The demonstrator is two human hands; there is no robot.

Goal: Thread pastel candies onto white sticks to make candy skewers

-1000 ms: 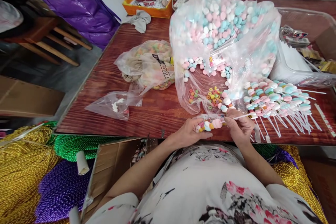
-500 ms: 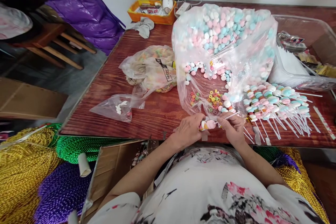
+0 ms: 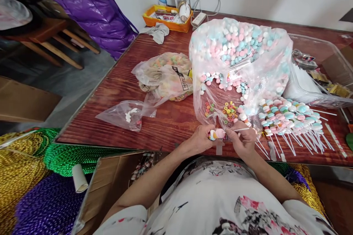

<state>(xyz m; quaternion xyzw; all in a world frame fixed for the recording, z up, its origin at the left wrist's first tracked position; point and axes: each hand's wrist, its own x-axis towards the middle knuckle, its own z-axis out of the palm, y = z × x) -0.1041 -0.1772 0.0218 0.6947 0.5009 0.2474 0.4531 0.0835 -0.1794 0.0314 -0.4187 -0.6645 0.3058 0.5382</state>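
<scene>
My left hand (image 3: 202, 138) is closed round the candy end of a candy skewer (image 3: 220, 133), whose pink, white and orange pieces show past the fingertips. Thumb and fingers of my right hand (image 3: 244, 142) pinch its white stick (image 3: 242, 129), which points right. Just beyond the hands, small coloured rings (image 3: 230, 111) and pastel discs lie on the spread mouth of a large clear bag (image 3: 200, 104). To the right of my right hand is a pile of similar skewers (image 3: 289, 115), with their sticks towards the table's front edge.
A smaller bag of rings (image 3: 165, 71) and a flat plastic bag (image 3: 118, 115) lie on the left. A clear bin (image 3: 309, 97) stands at the right, an orange tray (image 3: 168, 25) at the back. Bead strands (image 3: 68, 158) and a cardboard box (image 3: 102, 187) sit below the table edge.
My view has shifted slightly, so the tabletop things sit lower in the picture. Both hands keep their hold on the skewer, and the right fingertips are a little closer to the candy pieces.
</scene>
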